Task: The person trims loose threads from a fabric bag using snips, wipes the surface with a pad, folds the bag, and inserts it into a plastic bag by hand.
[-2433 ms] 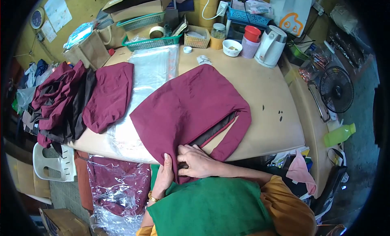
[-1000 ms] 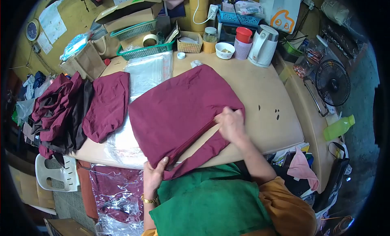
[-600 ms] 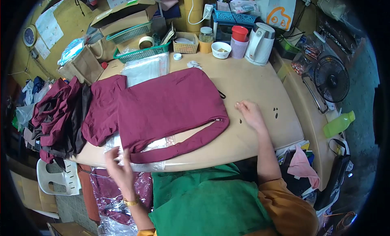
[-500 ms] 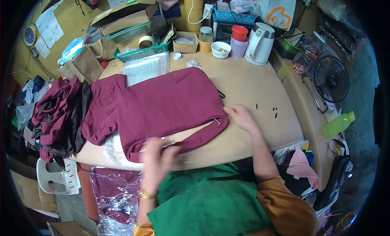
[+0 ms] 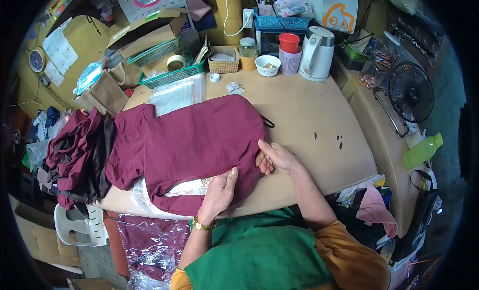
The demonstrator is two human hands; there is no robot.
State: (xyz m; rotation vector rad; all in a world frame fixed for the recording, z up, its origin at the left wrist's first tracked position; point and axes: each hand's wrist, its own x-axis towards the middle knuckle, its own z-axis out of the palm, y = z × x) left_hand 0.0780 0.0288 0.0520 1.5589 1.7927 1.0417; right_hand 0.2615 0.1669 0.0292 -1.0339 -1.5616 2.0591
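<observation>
1 maroon cloth item [image 5: 199, 135] lies on the tabletop [image 5: 309, 105], mostly leftward and ahead of the fingers, long axis running left to right. The right hand [image 5: 282, 159] touches its right end, fingers curled. The left hand [image 5: 218, 193] sits nearer its middle, at the near band [image 5: 179, 205]. Whether either pinches cloth, I cannot tell.
</observation>
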